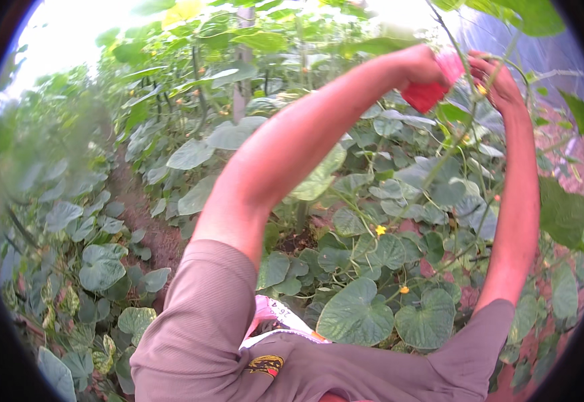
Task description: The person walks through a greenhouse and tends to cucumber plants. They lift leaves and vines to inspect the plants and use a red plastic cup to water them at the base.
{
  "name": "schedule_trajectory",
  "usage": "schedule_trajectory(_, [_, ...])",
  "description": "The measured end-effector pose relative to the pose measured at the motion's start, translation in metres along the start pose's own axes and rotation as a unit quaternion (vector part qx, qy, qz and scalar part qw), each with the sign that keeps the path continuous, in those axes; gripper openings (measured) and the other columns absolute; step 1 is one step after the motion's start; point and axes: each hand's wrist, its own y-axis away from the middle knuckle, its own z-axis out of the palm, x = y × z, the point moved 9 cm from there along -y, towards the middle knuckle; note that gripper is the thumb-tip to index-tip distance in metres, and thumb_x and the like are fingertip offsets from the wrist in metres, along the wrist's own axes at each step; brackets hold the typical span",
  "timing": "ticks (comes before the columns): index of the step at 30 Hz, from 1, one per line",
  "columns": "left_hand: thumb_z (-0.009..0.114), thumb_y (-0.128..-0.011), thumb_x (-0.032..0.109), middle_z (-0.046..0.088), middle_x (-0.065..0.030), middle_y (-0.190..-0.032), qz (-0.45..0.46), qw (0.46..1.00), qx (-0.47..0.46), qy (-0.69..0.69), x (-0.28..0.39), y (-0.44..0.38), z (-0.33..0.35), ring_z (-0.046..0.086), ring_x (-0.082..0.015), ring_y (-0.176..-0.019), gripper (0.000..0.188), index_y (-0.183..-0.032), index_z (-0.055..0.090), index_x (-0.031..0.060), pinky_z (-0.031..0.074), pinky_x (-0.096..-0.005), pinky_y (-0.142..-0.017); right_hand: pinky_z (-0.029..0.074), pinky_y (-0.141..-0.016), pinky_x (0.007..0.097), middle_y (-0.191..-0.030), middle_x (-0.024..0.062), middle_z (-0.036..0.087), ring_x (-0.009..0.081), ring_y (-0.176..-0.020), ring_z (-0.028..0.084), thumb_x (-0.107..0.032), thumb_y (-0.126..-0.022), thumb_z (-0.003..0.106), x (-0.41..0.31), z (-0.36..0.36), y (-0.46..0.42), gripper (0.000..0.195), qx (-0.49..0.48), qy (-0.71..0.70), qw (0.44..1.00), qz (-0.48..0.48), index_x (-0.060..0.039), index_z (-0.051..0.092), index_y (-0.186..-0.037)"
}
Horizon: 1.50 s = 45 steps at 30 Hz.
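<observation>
Both arms are raised to the upper right, among cucumber vines. My left hand (422,63) is closed on a bright red and pink piece of thin sheet material (425,95), possibly plastic, which hangs below the fingers. Beside it, my right hand (503,85) is at a cucumber vine stem (474,108), its fingers bent towards the stem and the pink material. Stem and glare partly hide those fingertips, so their grip is unclear. A small yellow flower (482,89) sits on the vine in front of the right hand.
Broad cucumber leaves (357,314) and yellow flowers (381,229) fill the ground before me. A strip of bare soil (146,231) runs along the left. Behind stands a post (244,60). At my waist is a white and pink bag (284,316) bearing writing.
</observation>
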Motion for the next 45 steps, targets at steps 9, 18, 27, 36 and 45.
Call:
schedule_trajectory(9, [0.082, -0.088, 0.014, 0.077, -0.0097, -0.093, 0.008, 0.985, -0.079, 0.153, -0.036, 0.151, -0.009, 0.072, -0.0159, -0.08, 0.022, -0.103, 0.075, 0.0, 0.059, -0.0329, -0.075, 0.053, -0.094, 0.0298, -0.114, 0.0086, 0.069, 0.0169, -0.106, 0.066, -0.014, -0.103, 0.063, -0.083, -0.024, 0.14, 0.034, 0.272, 0.31, 0.886, -0.213, 0.0006, 0.062, -0.134])
schedule_trajectory(18, [0.076, -0.096, 0.022, 0.068, 0.0006, -0.093, -0.139, 0.933, -0.125, 0.308, -0.17, 0.445, -0.073, 0.056, -0.0056, -0.066, 0.047, -0.138, 0.06, 0.0086, 0.044, -0.0248, -0.052, 0.055, -0.064, 0.0262, -0.093, 0.0099, 0.07, 0.0151, -0.075, 0.068, -0.006, -0.091, 0.072, 0.035, 0.344, 0.387, 0.006, -0.192, -0.009, 0.981, 0.027, -0.0017, 0.074, -0.094])
schedule_trajectory(27, [0.078, -0.094, 0.014, 0.071, -0.0109, -0.123, -0.23, 0.917, 0.132, 0.299, -0.234, 0.649, -0.18, 0.065, -0.0178, -0.117, 0.049, -0.137, 0.059, 0.0027, 0.052, -0.0345, -0.102, 0.053, -0.094, 0.0468, -0.114, 0.0183, 0.069, 0.0365, -0.108, 0.066, -0.02, -0.093, 0.064, 0.186, 0.649, 0.544, 0.03, -0.542, 0.177, 0.817, 0.091, -0.0057, 0.07, -0.118])
schedule_trajectory(36, [0.079, -0.09, 0.005, 0.069, -0.0173, -0.126, -0.211, 0.875, 0.311, 0.305, -0.268, 0.74, -0.266, 0.067, -0.0254, -0.119, 0.053, -0.137, 0.056, -0.0029, 0.053, -0.04, -0.103, 0.053, -0.089, 0.051, -0.108, 0.0174, 0.066, 0.0385, -0.103, 0.066, -0.015, -0.091, 0.063, 0.178, 0.81, 0.544, 0.024, -0.673, 0.138, 0.726, -0.034, -0.0035, 0.067, -0.112])
schedule_trajectory(45, [0.08, -0.087, 0.004, 0.071, -0.0198, -0.123, -0.231, 0.843, 0.435, 0.217, -0.349, 0.8, -0.398, 0.07, -0.0281, -0.113, 0.054, -0.135, 0.056, -0.0041, 0.055, -0.0424, -0.1, 0.055, -0.082, 0.053, -0.105, 0.0175, 0.065, 0.0393, -0.101, 0.067, -0.014, -0.09, 0.062, 0.235, 0.981, 0.494, 0.022, -0.706, 0.078, 0.697, -0.105, -0.0033, 0.065, -0.109])
